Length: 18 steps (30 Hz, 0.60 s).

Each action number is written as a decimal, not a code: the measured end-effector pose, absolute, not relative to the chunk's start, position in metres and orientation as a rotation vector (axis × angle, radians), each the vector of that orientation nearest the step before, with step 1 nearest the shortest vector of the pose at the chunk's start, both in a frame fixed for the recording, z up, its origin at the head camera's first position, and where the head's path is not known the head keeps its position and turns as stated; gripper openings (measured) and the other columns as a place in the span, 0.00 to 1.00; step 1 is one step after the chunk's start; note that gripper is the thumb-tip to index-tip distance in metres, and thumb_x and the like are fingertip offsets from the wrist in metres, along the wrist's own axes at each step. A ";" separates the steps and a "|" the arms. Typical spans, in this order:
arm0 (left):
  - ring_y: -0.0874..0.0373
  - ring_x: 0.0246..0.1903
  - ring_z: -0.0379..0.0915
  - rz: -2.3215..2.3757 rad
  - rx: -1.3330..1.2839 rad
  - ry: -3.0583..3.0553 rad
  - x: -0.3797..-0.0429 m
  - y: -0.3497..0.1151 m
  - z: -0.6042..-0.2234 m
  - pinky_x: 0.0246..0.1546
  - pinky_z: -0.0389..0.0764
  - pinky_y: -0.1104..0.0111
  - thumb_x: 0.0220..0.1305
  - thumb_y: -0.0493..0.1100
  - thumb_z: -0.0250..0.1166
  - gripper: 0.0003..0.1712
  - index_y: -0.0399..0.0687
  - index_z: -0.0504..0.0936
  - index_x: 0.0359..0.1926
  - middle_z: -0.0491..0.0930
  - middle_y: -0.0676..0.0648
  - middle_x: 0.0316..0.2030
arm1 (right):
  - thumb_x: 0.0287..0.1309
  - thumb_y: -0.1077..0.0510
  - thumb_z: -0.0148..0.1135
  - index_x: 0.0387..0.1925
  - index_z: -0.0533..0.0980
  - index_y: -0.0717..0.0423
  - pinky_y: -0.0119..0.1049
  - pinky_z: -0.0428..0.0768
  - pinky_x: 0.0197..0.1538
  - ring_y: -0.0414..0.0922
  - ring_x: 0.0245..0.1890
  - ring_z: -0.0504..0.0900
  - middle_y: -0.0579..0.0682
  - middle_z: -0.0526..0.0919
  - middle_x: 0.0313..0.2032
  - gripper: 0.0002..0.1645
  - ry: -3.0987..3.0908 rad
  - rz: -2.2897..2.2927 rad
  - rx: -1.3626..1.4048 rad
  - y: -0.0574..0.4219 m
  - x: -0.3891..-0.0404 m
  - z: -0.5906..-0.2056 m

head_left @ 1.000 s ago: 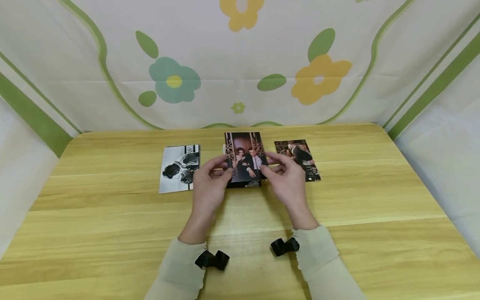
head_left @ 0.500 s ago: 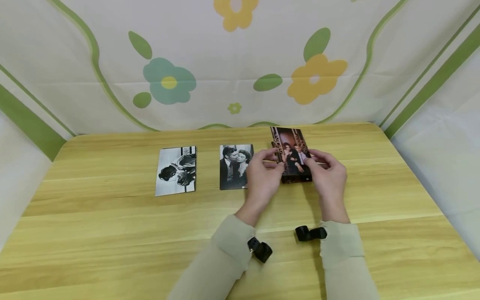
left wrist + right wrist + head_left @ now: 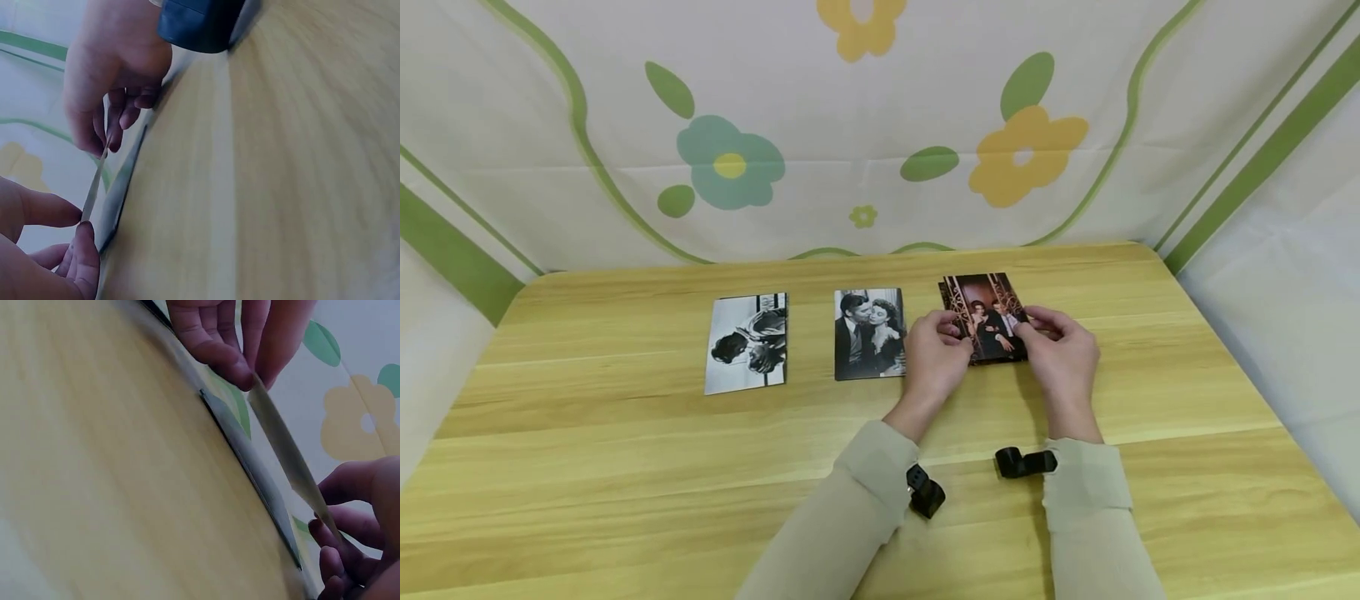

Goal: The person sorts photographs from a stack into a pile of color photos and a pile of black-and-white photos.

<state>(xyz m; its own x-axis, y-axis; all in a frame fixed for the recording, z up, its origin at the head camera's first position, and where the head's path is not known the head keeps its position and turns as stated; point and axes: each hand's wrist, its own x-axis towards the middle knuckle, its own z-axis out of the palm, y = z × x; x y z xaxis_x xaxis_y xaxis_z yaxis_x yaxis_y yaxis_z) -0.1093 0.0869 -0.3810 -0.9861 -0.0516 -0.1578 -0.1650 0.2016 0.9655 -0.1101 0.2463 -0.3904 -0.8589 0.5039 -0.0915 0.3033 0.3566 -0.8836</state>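
A color photo card (image 3: 988, 312) of two people by ornate ironwork is held between my hands. My left hand (image 3: 936, 354) pinches its left edge and my right hand (image 3: 1062, 358) pinches its right edge. Both wrist views show the card edge-on, slightly above a dark-edged card or pile (image 3: 250, 462) on the table; in the head view only slivers of that lower card show. Left of my left hand lies a black-and-white photo card (image 3: 868, 333) of a couple. Farther left is another black-and-white photo card (image 3: 748, 342), turned sideways.
The cards lie in a row on a wooden table (image 3: 625, 483) near its back edge. A white cloth (image 3: 820, 125) printed with flowers hangs behind it. A black wrist device (image 3: 927, 492) sits at the left cuff and another black device (image 3: 1022, 462) at the right.
Both hands carried the color card right, from above the middle card to above the right one, then lowered it toward that one. The middle black-and-white card came into view.
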 end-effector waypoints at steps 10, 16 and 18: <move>0.58 0.40 0.75 1.733 -0.165 2.484 -0.110 0.088 -0.387 0.43 0.82 0.68 0.65 0.31 0.71 0.29 0.35 0.80 0.67 0.80 0.43 0.46 | 0.65 0.56 0.72 0.61 0.86 0.54 0.23 0.75 0.40 0.36 0.40 0.80 0.55 0.89 0.52 0.23 -2.571 1.331 -0.684 0.246 -0.113 -0.397; 0.56 0.40 0.71 1.670 -0.177 2.508 -0.110 0.091 -0.387 0.41 0.78 0.67 0.67 0.37 0.72 0.31 0.36 0.78 0.70 0.77 0.44 0.47 | 0.64 0.56 0.73 0.60 0.86 0.55 0.24 0.74 0.38 0.37 0.39 0.79 0.57 0.90 0.53 0.23 -2.585 1.297 -0.668 0.246 -0.113 -0.399; 0.56 0.40 0.71 1.673 -0.177 2.505 -0.110 0.091 -0.388 0.40 0.78 0.68 0.67 0.37 0.72 0.32 0.36 0.78 0.70 0.76 0.44 0.47 | 0.64 0.56 0.73 0.60 0.86 0.54 0.25 0.74 0.39 0.38 0.39 0.80 0.57 0.90 0.53 0.23 -2.590 1.300 -0.673 0.246 -0.113 -0.399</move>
